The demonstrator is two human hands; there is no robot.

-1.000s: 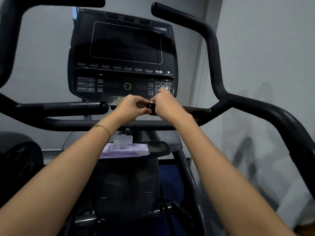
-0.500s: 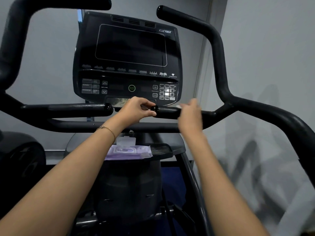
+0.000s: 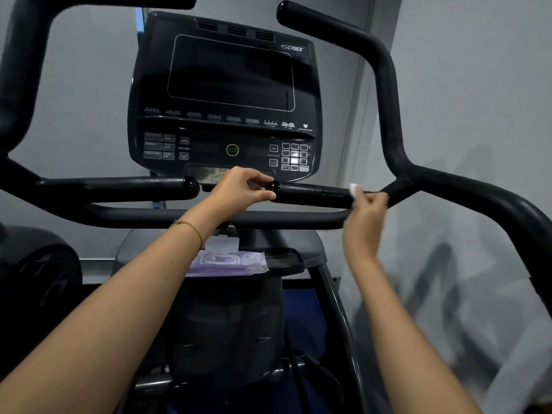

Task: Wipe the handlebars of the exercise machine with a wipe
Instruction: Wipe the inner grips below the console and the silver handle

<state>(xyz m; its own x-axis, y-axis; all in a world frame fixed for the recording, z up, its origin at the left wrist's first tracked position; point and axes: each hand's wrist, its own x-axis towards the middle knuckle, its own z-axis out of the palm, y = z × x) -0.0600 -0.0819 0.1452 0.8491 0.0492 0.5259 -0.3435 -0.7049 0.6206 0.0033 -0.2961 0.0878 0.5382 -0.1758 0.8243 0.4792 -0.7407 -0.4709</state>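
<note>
The black exercise machine has two short inner handlebars below its console. My left hand (image 3: 242, 189) pinches the glossy end cap of the right inner handlebar (image 3: 313, 194). My right hand (image 3: 369, 206) is closed around that same bar near its outer end, where it joins the long right handlebar (image 3: 466, 186). A small white wipe (image 3: 354, 189) sticks out above my right fingers, pressed to the bar. The left inner handlebar (image 3: 119, 188) is untouched.
The dark console (image 3: 230, 94) stands just above the bars. A purple pack of wipes (image 3: 228, 261) with its white lid flipped up lies on the tray below. A lower crossbar (image 3: 209, 218) runs under the handles. A grey wall stands close on the right.
My right hand slid with the wipe from the inner end cap rightward along the right inner handlebar to its outer end. My left hand stayed on the end cap.
</note>
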